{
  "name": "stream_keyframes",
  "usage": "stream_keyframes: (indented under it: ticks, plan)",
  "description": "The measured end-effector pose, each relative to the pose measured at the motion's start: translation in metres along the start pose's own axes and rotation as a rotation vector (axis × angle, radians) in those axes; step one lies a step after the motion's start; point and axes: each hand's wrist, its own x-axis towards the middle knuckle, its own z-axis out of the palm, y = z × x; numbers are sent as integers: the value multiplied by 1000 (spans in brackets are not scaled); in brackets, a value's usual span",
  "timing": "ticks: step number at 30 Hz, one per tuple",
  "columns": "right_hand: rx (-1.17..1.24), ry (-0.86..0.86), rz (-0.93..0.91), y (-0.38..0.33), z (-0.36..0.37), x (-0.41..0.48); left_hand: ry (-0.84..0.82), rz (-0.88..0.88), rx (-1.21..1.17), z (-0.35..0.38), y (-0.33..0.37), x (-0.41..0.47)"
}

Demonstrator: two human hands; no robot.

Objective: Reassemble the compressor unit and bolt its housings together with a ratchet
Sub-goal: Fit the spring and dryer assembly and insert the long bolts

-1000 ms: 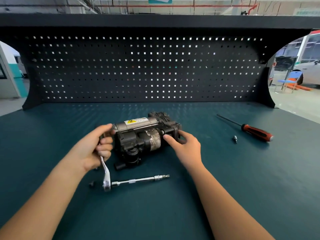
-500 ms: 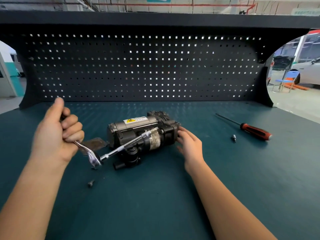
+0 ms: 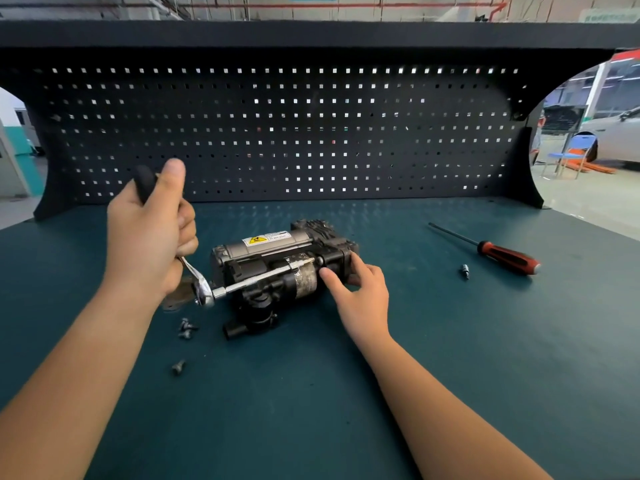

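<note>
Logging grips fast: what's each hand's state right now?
Left hand: closed, gripping the ratchet by its handle.
Right hand: open, fingers touching the compressor at its right end, holding nothing.

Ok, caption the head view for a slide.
Left hand holds ratchet across compressor; right hand touches its right end.
</note>
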Motion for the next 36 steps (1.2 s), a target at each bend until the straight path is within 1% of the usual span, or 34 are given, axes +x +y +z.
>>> stream_keyframes:
  ticks: [3,7,11,18,22,26,30,32,34,36]
  plan:
    - [-32,2,-31,0,0,0,-32,-15,31,3,1,3]
    - [-42,27,-47,-1,3,-1,12,-41,50,4,-2,5]
    - [-37,14,-31,-1,3,0,59,-55,32,2,-5,5]
    - [-83,3,-35,-1,1,0,77,-109,-10,-2,-6,7]
    - [-111,7,-25,-2,1,1,2,-115,22,1,-6,5]
    - [-107,6,-28,-2,2,2,-91,-68,54,2,-3,5]
    - [-85,7,-20,-2,3,2,-148,-30,55,3,-4,8]
    - [-29,8,5,-3,2,1,-110,-92,26,2,-7,17]
    - [32,-56,40,-4,2,1,4,-281,-78,-1,-11,29]
    - [107,-137,34,-4,2,-2,103,-471,-184,-5,-17,38]
